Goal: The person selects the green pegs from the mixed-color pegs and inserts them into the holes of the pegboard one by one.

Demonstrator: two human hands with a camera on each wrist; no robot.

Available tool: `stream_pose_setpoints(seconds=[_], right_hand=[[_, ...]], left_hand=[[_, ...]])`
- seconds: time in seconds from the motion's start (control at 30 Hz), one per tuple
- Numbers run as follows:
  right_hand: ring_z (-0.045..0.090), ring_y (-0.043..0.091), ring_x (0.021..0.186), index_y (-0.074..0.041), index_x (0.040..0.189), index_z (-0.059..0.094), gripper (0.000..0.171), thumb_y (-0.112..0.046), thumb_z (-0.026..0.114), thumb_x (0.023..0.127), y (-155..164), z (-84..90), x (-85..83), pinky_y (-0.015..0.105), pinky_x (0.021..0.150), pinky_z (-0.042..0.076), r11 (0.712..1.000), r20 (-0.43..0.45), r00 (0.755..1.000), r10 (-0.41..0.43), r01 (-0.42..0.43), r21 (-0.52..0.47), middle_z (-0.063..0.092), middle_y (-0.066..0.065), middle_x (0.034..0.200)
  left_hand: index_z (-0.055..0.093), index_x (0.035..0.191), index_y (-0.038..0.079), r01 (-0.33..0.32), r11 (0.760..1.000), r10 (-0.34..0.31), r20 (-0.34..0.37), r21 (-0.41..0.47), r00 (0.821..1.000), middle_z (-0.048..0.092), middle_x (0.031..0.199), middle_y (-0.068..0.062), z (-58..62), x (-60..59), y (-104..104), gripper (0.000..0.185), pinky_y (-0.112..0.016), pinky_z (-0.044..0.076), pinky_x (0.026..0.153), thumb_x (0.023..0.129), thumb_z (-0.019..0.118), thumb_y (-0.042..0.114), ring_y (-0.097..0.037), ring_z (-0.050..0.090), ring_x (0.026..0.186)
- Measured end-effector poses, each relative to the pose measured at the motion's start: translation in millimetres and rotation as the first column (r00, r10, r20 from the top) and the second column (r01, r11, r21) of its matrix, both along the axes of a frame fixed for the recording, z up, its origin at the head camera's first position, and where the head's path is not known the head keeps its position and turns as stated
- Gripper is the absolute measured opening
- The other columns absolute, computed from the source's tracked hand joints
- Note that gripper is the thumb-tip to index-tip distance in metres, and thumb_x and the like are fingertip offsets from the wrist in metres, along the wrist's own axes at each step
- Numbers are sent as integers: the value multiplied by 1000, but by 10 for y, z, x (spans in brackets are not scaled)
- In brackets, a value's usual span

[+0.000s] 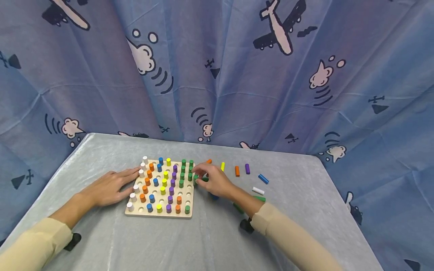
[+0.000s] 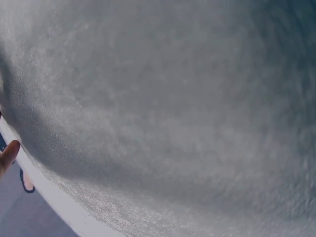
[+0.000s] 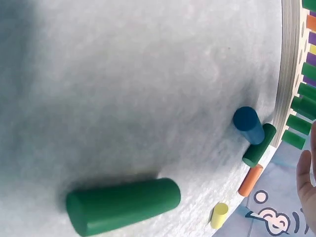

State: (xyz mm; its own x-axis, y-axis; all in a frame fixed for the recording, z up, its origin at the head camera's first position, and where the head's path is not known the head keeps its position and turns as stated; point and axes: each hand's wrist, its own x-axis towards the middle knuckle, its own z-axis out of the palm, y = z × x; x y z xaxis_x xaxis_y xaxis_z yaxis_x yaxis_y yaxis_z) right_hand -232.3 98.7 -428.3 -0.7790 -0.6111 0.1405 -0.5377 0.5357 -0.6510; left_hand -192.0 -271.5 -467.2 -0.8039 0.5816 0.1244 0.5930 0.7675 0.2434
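A wooden pegboard (image 1: 135,213) holds columns of white, orange, blue, yellow, purple and green pegs. At its left edge rests my left hand (image 1: 110,187), fingers extended, fingertips beside the white pegs (image 1: 136,189). Only a fingertip (image 2: 9,154) of that hand shows in the left wrist view. My right hand (image 1: 217,181) is over the board's right edge, pinching a green peg (image 1: 196,178) between thumb and fingers, close to the standing green pegs (image 1: 182,176). Under this hand lie a blue peg (image 3: 248,125) and another green peg (image 3: 260,145).
Loose pegs lie right of the board: yellow (image 1: 222,166), orange (image 1: 237,171), purple (image 1: 247,168), blue (image 1: 263,178), white (image 1: 258,191) and green (image 1: 259,198). A grey cloth (image 1: 112,241) covers the table. Behind it hangs a blue curtain (image 1: 237,120) with airplane prints.
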Motion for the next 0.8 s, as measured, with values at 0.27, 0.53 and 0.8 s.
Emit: stream_pose_setpoints(seconds=[0.27,0.53,0.8], right_hand=[[64,14,88,-1,114,69,26,0,71,88,-71,-16,29,40,81,55,999,19,1000,25,-24,-28,69,7,102],[64,13,89,0,114,68,26,2,71,88,-125,-41,59,38,81,55,999,34,999,41,-40,-25,68,9,106],[63,12,91,-3,115,68,26,0,71,89,-152,-62,56,32,80,54,1000,34,999,31,-31,-2,69,6,107]], left_hand=[[48,145,-1,-6,1000,6,1,-2,1000,44,152,-17,9,8,3,57,-59,46,93,97,58,28,-37,54,128],[47,146,-1,-3,1000,3,0,-5,1000,44,152,-17,-3,2,0,57,-59,46,94,97,58,27,-37,53,128],[48,146,-2,6,1000,-6,-11,-4,1000,45,151,-18,-9,-3,3,57,-58,47,93,97,58,27,-37,54,127]])
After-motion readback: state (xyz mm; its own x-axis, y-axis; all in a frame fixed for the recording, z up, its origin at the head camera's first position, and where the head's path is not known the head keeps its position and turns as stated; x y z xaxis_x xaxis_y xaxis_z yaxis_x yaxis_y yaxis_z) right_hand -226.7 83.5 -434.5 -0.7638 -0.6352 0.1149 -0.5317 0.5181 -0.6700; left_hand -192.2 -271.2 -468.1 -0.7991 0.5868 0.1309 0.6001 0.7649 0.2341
